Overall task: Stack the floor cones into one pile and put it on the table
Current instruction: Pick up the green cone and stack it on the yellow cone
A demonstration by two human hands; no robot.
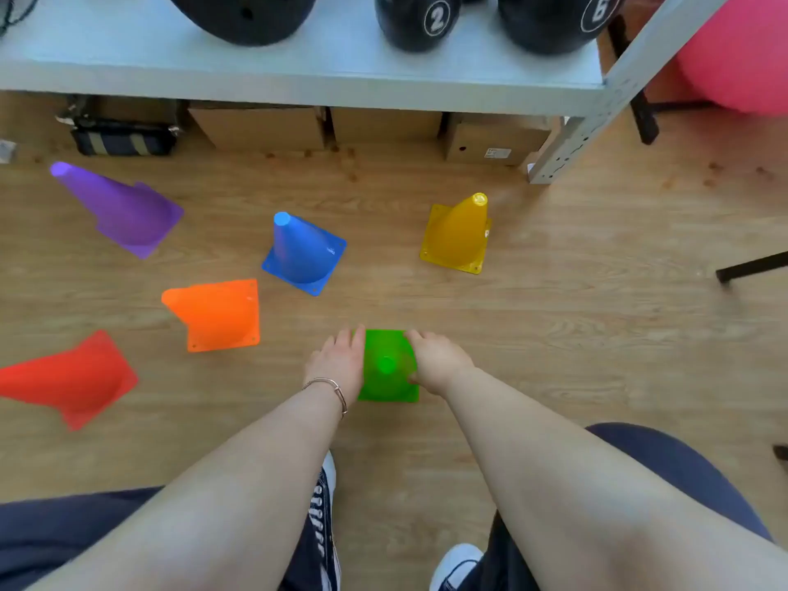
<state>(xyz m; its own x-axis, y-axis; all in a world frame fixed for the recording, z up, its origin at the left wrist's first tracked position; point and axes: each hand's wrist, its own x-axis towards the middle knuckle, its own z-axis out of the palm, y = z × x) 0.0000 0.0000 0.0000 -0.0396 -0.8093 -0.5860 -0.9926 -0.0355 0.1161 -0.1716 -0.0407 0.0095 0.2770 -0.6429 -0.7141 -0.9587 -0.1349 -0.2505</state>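
At lower centre, the left hand (pixel 341 362) and right hand (pixel 435 362) press flat, fingers extended, against opposite sides of the upright green cone (pixel 387 373) on the wooden floor (pixel 597 334). Further up stand red (pixel 72 377), orange (pixel 217 313), blue (pixel 300 253), yellow (pixel 458 234) and purple (pixel 119 206) cones. The table (pixel 298 83) spans the top.

We see black numbered balls (pixel 417 19) and a black helmet (pixel 243 14) up top, cardboard boxes (pixel 260 128) beneath, a pink ball (pixel 742 57) beside
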